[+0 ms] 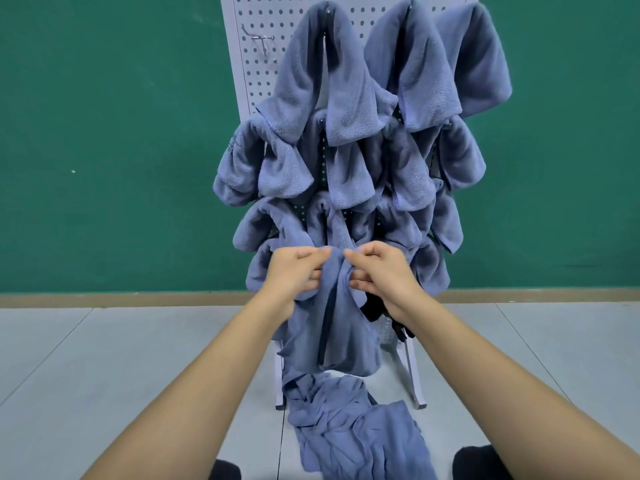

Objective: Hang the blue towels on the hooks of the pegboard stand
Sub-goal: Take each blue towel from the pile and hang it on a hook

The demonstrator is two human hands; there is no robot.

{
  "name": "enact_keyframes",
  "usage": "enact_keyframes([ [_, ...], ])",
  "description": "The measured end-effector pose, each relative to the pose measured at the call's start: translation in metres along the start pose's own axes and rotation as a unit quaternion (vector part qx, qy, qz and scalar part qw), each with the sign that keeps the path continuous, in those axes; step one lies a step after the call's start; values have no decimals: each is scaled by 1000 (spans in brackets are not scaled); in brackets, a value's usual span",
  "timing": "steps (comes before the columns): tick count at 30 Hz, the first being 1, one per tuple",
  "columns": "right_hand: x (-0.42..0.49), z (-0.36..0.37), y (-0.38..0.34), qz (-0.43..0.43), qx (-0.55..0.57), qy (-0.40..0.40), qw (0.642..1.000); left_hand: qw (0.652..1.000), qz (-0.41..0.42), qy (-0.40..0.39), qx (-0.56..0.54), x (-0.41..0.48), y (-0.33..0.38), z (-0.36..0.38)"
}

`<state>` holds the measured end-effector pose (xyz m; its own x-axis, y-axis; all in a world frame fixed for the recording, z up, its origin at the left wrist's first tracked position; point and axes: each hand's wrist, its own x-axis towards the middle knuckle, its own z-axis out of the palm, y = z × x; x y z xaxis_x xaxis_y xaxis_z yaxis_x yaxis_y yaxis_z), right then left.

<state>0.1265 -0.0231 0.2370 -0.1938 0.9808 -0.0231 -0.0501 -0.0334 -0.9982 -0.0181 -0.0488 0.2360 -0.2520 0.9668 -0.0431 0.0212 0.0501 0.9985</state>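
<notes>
A white pegboard stand (242,64) rises in front of me, draped with several blue towels (329,98) hung in rows on its hooks. My left hand (294,271) and my right hand (381,271) both pinch the top edge of one blue towel (336,327) low on the board's middle. This towel hangs down between my hands. Whether it sits on a hook is hidden by the cloth. An empty metal hook (263,39) shows at the board's upper left.
A loose heap of blue towels (353,427) lies on the grey floor at the stand's foot (417,393). A green wall (104,133) with a tan baseboard stands behind. My dark socks (474,462) show at the bottom edge.
</notes>
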Motion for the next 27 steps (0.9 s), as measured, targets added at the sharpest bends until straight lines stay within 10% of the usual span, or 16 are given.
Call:
enact_keyframes([
  [8, -6, -18, -7, -27, -11, -171, 985, 995, 66, -74, 12, 0, -2, -7],
  [14, 4, -45, -9, -136, -164, -67, 975, 993, 47, -104, -37, -4, 10, -11],
  [18, 5, -57, -9, -108, -295, -140, 939, 978, 48, -188, -83, -1, 13, -18],
  [27, 3, -45, -9, -113, -240, -102, 959, 988, -37, -150, -27, -4, 5, -22],
])
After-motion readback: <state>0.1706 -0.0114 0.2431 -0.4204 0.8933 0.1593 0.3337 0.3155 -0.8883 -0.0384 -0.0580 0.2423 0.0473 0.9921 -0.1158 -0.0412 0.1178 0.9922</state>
